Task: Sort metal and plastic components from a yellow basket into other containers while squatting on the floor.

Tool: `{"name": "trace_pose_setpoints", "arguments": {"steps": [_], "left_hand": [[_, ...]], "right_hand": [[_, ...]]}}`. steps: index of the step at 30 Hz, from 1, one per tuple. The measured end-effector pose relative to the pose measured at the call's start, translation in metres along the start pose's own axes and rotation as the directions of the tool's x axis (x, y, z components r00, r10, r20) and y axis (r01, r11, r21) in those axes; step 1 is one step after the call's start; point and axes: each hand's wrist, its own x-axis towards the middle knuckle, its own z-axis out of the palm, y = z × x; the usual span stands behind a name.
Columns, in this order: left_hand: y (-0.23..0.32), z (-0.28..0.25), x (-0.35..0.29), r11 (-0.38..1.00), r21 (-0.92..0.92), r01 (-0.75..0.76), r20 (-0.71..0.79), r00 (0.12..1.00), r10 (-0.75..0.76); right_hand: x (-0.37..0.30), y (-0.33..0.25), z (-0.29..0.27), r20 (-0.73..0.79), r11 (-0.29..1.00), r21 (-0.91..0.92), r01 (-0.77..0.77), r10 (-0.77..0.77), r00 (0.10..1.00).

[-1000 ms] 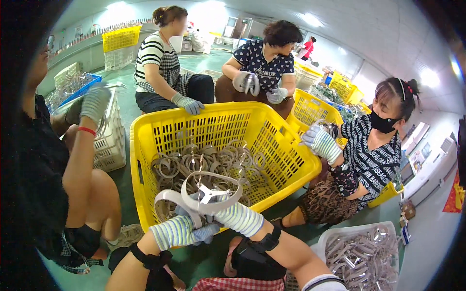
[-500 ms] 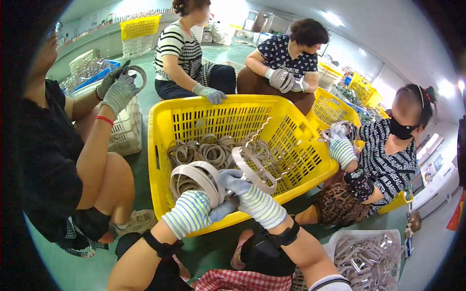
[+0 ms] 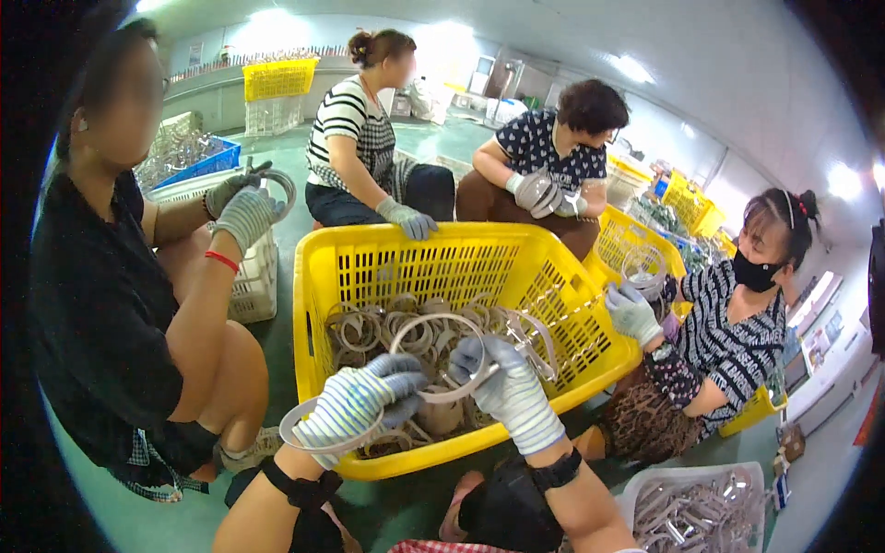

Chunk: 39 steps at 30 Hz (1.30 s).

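Note:
Over the near part of the yellow basket (image 3: 309, 276), my two hands in striped gloves hold a flat pale-grey ring (image 3: 433, 318) upright between them. My left hand (image 3: 355, 405) is closed at the ring's lower left side. A second pale-grey ring (image 3: 293, 429) encircles this hand near the wrist. My right hand (image 3: 512, 392) grips the ring's right side, its fingers bent over the band; something small and thin shows at these fingers, too unclear to name. Many similar rings (image 3: 364, 327) lie heaped in the basket below.
Co-workers sit around the basket; one gloved hand (image 3: 406, 219) rests on its far rim. At left, another person's hands (image 3: 244, 212) hold a ring. A white crate (image 3: 636, 479) of clear and grey pieces stands at lower right. A second yellow basket (image 3: 636, 235) adjoins at right.
The bundle of rings at my left hand is gone from there; one ring is now round that wrist. My hands have moved apart with a single ring between them. The view has tilted up.

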Motion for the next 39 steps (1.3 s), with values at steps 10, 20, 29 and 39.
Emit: {"name": "trace_pose_setpoints", "arguments": {"steps": [10, 20, 29, 39], "left_hand": [[0.000, -0.002, 0.002, 0.999, -0.015, -0.031, 0.104, 0.994, 0.032], [0.002, -0.033, 0.006, 0.392, -0.865, 0.313, -0.007, 0.773, -0.634], [-0.010, -0.035, 0.000, 0.043, -0.997, 0.068, 0.032, 0.830, -0.557], [0.011, -0.029, 0.004, 0.966, 0.243, -0.089, -0.162, 0.978, 0.131]], "right_hand": [[-0.007, -0.008, 0.013, -0.159, 0.997, -0.069, 0.020, -0.030, 0.987], [-0.010, -0.014, 0.019, 0.016, 0.370, -0.928, 0.052, -0.098, 0.995], [-0.015, -0.012, 0.028, 0.088, 0.633, -0.725, 0.270, -0.304, 0.949], [-0.006, -0.014, 0.029, 0.062, 0.857, -0.408, 0.315, -0.318, 0.946]]}}
